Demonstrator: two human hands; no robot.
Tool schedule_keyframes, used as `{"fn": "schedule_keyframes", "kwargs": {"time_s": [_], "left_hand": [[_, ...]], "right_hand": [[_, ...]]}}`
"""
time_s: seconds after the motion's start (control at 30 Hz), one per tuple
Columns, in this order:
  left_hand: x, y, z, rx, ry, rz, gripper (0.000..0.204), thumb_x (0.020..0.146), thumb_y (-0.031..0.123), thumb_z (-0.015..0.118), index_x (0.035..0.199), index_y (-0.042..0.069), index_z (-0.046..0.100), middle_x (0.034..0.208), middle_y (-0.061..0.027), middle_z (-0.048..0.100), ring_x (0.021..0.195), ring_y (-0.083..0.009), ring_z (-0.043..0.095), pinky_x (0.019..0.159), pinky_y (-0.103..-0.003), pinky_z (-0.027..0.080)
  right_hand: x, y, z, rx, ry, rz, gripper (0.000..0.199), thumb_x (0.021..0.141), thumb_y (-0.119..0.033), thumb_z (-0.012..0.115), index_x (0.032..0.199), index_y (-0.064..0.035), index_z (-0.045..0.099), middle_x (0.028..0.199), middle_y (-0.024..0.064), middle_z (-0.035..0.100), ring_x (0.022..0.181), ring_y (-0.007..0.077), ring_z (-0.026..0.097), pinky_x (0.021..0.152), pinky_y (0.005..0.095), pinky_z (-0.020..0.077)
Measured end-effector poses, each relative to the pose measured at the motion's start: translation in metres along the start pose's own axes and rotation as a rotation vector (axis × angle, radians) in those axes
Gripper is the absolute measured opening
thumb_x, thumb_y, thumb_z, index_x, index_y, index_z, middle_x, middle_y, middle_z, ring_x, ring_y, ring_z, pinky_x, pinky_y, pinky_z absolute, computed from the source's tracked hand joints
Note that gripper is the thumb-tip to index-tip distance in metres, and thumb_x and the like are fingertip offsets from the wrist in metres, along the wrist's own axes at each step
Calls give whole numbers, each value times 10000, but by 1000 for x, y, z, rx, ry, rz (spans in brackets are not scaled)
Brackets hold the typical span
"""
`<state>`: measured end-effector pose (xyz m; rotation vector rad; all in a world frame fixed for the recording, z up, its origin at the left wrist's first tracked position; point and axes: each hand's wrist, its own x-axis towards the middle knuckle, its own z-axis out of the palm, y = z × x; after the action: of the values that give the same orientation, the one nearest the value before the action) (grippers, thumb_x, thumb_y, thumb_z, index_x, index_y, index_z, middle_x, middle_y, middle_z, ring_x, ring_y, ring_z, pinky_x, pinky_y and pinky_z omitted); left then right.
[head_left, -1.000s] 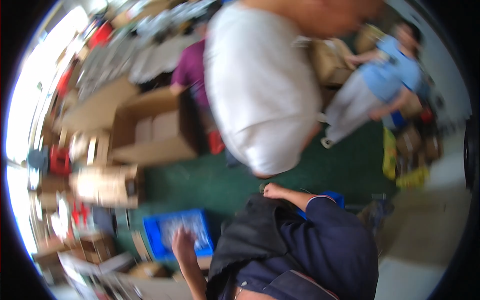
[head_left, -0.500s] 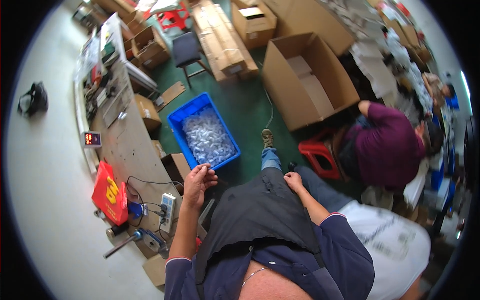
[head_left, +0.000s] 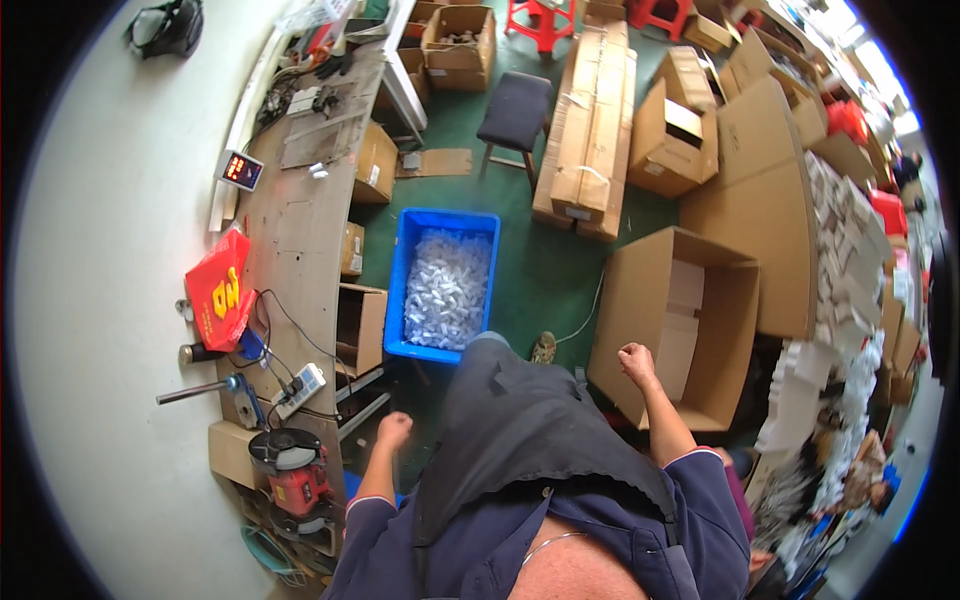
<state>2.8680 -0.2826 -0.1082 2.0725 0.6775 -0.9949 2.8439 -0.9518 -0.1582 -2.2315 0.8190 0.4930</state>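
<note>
The left hand (head_left: 393,431) was curled into a loose fist with nothing in it, hanging just off the edge of the workbench (head_left: 300,230), and the right hand (head_left: 634,360) was balled up the same way — empty, held over the near corner of the big open cardboard box (head_left: 675,325). Between them hung the dark apron (head_left: 520,420), and just past its hem sat the blue crate (head_left: 445,283) on the green floor, heaped with small white wrapped pieces. The risk, as I judged it, was underfoot: the crate lay right at the feet, and a loose cord (head_left: 585,320) trailed across the floor beside it, so a careless step could have caught either one. The left elbow was also close to the red machine (head_left: 292,470) and the power strip (head_left: 300,388) with its tangle of leads — a swing there could have snagged a wire. The large box looked nearly bare, only a flat card sheet inside. A small open carton (head_left: 360,325) stood against the bench, contents hidden. Farther off, a dark stool (head_left: 515,110), long sealed cartons (head_left: 590,130) and another open box (head_left: 460,35), whose contents were too small to make out.
</note>
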Motion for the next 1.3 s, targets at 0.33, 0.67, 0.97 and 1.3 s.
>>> {"fn": "schedule_keyframes", "kwargs": {"time_s": [0.33,0.67,0.97,1.3], "left_hand": [[53,104,55,-349,99,-349,127,919,150,641,987,67,709,773,-59,680,609,-146,642,495,-300,509],[160,362,-47,-599,447,359,247,959,174,656,1162,36,678,921,-88,737,821,-164,701,787,-315,548],[254,427,-101,-930,721,111,198,954,156,638,1074,14,705,849,-71,734,794,-150,706,731,-297,545],[384,517,-255,-653,1126,-69,271,904,170,698,1136,43,639,1070,-142,685,886,-295,708,794,-409,556]], "right_hand": [[186,-172,-32,238,-311,2,269,925,-173,647,1099,22,709,802,94,709,627,147,668,548,289,558],[374,-336,-84,-366,-116,-453,304,866,-241,661,1010,6,766,739,135,734,609,187,708,597,352,579],[437,-659,-9,-421,-340,-751,255,879,-262,663,971,-44,759,855,185,739,801,321,734,739,410,561],[419,-922,220,-472,-784,-1328,272,885,-357,698,942,-92,682,928,129,706,868,346,701,732,448,558]]}}
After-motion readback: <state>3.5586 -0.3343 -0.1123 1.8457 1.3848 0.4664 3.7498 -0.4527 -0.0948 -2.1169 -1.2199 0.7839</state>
